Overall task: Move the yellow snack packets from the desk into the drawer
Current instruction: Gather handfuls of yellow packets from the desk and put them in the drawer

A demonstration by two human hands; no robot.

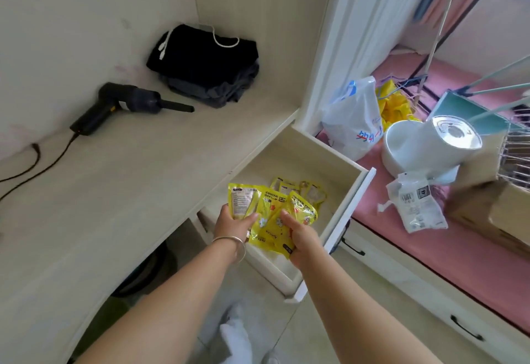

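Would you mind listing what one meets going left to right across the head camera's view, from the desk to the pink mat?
Black handheld blower → folded dark clothes → yellow packets held over the open drawer → white plastic bag → white appliance.

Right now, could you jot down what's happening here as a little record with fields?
left hand: holds one yellow packet over the open drawer
right hand: holds several yellow packets over the same drawer
already in drawer: a few more yellow packets lying on its floor
desk: no yellow packets visible; a black handheld blower and folded dark clothes
wrist: silver bangle on the left arm
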